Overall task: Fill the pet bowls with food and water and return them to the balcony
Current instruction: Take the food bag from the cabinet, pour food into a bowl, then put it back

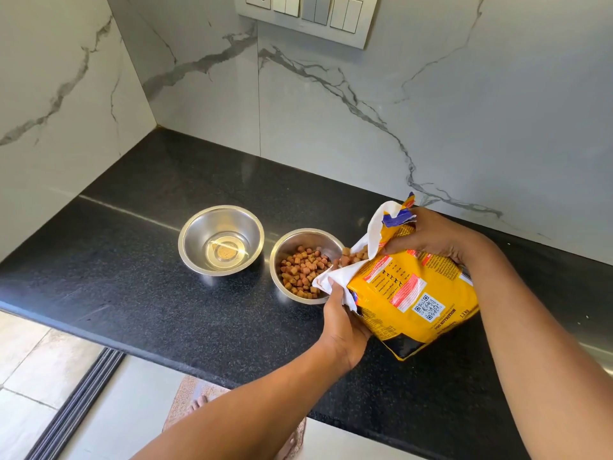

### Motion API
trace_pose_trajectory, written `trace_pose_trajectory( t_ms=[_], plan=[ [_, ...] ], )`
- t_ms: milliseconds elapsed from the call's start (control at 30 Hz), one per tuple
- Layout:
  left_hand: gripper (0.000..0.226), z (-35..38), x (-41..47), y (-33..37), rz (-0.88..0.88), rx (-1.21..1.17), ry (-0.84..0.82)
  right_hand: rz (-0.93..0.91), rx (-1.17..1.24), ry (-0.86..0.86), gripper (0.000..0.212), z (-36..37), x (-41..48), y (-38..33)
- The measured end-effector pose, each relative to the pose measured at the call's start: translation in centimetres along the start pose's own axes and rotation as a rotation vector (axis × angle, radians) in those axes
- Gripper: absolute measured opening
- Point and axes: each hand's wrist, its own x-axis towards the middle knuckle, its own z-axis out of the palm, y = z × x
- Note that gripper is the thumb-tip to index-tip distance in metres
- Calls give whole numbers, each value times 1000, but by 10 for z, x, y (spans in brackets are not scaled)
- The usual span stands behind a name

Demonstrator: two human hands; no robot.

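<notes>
Two steel bowls stand side by side on the black counter (pixel 132 287). The left bowl (pixel 189 242) holds no kibble. The right bowl (pixel 277 280) holds brown kibble (pixel 300 268). A yellow dog food bag (pixel 414 287) is tipped on its side with its open mouth over the right bowl's rim, and kibble shows in the opening. My left hand (pixel 345 323) grips the bag's lower white edge near the mouth. My right hand (pixel 431 237) holds the bag from above.
White marble walls close the counter at the back and left, with a switch panel (pixel 305 14) high on the back wall. The counter's front edge runs diagonally. Below are floor tiles, a door track (pixel 76 406) and a mat (pixel 192 393) with a bare foot.
</notes>
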Motion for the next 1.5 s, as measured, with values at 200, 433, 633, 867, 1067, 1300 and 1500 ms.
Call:
trace_pose_trajectory(
  t_ms=[200,433,633,867,1067,1300,1500],
  plan=[
    [66,1,0,2,23,13,7,-3,-15,3,42,-1,3,0],
    [64,0,2,4,25,34,20,-2,6,-14,33,-1,8,-2],
    [66,0,2,6,44,28,10,4,22,-13,45,-2,8,-2],
    [64,1,3,4,31,35,10,-7,11,-12,51,-4,7,2],
    [66,2,5,1,24,27,-21,5,41,-12,76,-6,3,5],
    [68,2,5,-2,46,16,-32,1,48,-28,82,-7,1,2],
    [63,3,5,-3,35,4,21,-3,33,-23,62,-3,5,0]
  ],
)
